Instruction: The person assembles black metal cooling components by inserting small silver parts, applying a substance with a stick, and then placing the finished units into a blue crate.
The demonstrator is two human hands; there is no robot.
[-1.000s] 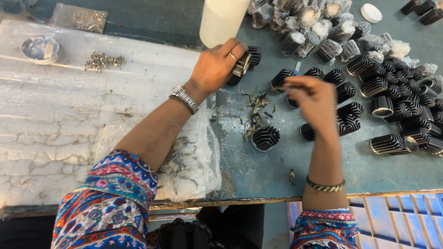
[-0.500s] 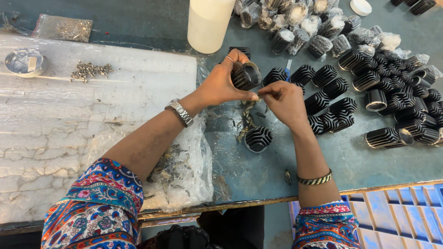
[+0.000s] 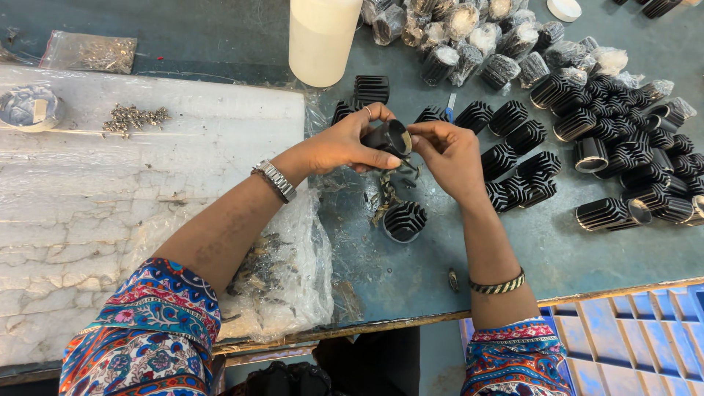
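Observation:
My left hand grips a black finned cylinder and holds it above the table with its open end turned to the right. My right hand is pressed against that open end, fingertips pinched at its rim; whatever small part they hold is hidden. Directly below the hands stands another black finned cylinder, beside a small heap of dark metal bits. A clear plastic bag of small dark parts lies by my left forearm.
Several black finned cylinders are piled at the right, some wrapped in plastic at the back. A tall white container stands at the back. A plastic-covered white slab with small screws fills the left. A blue crate sits below the table edge.
My left hand picked up a finned cylinder from the table and lifted it. My right hand came over from the right and closed in on its open end.

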